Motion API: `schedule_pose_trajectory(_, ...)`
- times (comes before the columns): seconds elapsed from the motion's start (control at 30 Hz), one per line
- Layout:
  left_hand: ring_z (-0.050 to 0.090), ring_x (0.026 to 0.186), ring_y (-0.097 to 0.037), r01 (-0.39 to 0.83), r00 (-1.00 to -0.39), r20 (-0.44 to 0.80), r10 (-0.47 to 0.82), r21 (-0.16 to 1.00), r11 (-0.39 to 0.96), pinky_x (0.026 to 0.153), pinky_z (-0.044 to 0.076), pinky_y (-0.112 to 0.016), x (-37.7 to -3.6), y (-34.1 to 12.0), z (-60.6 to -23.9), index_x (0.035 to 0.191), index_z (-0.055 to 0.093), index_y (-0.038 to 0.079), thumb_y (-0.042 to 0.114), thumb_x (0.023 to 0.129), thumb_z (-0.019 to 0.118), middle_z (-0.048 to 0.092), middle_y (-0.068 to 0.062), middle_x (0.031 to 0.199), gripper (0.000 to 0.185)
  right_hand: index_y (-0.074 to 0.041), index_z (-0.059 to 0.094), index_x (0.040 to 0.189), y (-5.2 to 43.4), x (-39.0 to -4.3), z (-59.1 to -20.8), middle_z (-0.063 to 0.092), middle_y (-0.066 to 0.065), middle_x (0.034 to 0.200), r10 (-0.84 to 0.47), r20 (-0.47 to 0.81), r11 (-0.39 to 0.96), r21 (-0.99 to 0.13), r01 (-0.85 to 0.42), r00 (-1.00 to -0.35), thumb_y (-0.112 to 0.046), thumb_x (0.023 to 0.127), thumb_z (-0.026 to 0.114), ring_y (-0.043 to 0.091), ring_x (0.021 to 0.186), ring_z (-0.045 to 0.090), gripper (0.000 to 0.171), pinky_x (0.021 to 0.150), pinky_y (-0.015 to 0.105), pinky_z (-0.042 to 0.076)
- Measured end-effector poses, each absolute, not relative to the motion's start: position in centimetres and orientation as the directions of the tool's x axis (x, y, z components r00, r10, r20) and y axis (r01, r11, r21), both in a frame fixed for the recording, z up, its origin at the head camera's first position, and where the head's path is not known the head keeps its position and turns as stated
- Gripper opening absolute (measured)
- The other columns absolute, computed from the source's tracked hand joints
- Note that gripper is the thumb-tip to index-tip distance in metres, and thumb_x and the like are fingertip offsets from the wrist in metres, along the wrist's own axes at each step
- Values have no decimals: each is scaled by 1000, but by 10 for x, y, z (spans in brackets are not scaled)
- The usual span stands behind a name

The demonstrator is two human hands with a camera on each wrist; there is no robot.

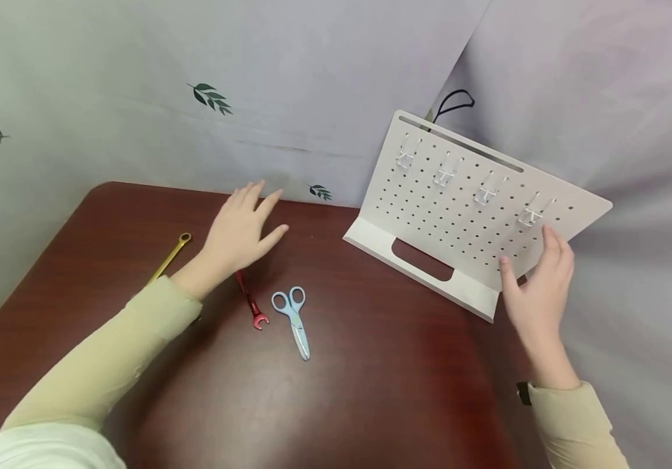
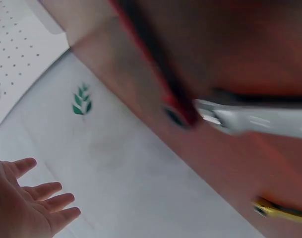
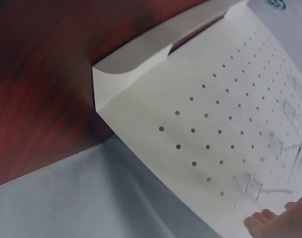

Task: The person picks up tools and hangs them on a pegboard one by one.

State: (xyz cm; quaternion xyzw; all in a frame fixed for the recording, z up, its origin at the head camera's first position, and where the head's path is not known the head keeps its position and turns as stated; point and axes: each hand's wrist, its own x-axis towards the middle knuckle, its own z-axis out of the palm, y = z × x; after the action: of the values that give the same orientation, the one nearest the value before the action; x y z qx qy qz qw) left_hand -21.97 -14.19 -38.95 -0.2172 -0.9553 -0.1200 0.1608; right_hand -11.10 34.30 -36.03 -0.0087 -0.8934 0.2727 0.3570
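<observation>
Leaf-print cloth (image 1: 289,71) backing a dark red table (image 1: 383,391), with a white pegboard (image 1: 465,221) standing at right

Item 1, white pegboard: leaning back in the right half of the head view, its folded foot (image 1: 471,294) resting near the table's right edge. Risk: a push from the front could be tipping it backward or sliding the foot's near corner off that edge.

Item 2, four clear hooks (image 1: 444,177): hanging in a row across the board's upper part. Risk: a fingertip catching the rightmost one could be unseating it.

Item 3, right hand (image 1: 541,286), right of frame: fingers loosely parted, gripping nothing, lying beside the board's right end; whether they are touching it cannot be told.

Item 4, left hand (image 1: 236,229), left of centre: fingers spreading wide, holding nothing, reaching toward the table's back edge; contact with the wood cannot be told.

Item 5, tools: red wrench (image 1: 249,299) and blue scissors (image 1: 295,319) lying at centre, yellow wrench (image 1: 167,260) at left; silver wrench (image 2: 270,120) showing in the left wrist view. Risk: the left sleeve (image 1: 107,352), crossing above, could be dragging the wrenches askew if the arm is dipping.
</observation>
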Motion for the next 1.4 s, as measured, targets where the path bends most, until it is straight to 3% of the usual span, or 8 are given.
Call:
schedule_pose_trajectory(0.2,45,150,-43,507,-835,377,400,247,826,126,37,-56,-238,-105,-382,157,46,8,46,106,58,46,-26,160,65,-4,47,157,351,-115,-358,47,23,156,328,694,784,-579,-225,-640,-20,90,70,34,149,40,73,127,37,28)
schedule_pose_trajectory(0.37,49,148,-39,521,-837,372,401,317,792,123,41,-54,-250,-78,-381,156,48,6,42,107,59,52,-22,157,62,-7,49,156,356,-120,-356,49,13,157,447,647,703,-681,-205,-618,-8,91,67,18,150,43,67,124,24,31)
schedule_pose_trajectory(0.63,48,149,-34,424,-905,255,339,524,738,123,43,-50,-271,-42,-381,157,47,6,42,109,57,52,-17,159,61,-7,45,157,355,-129,-352,49,9,158,613,491,520,-840,-152,-619,-4,98,63,11,149,45,62,123,17,33)
schedule_pose_trajectory(0.9,58,141,-32,344,-929,183,323,750,565,119,46,-46,-291,-18,-392,156,48,7,35,107,62,57,-14,156,58,-5,44,156,352,-135,-353,50,7,155,704,410,396,-904,-157,-580,-1,99,63,11,146,47,60,120,12,33)
schedule_pose_trajectory(1.17,59,141,-32,282,-945,169,281,854,436,120,47,-40,-304,12,-395,154,50,5,27,105,68,58,-15,155,57,-4,43,157,369,-146,-368,49,10,158,764,230,165,-973,-162,-602,-1,100,64,17,147,48,61,121,15,36)
schedule_pose_trajectory(1.4,56,144,-35,138,-979,92,180,956,259,119,49,-42,-311,28,-400,157,47,6,25,105,69,54,-17,159,60,-6,45,157,371,-148,-376,47,11,161,751,190,145,-982,-122,-633,-4,101,65,18,147,46,60,121,16,36)
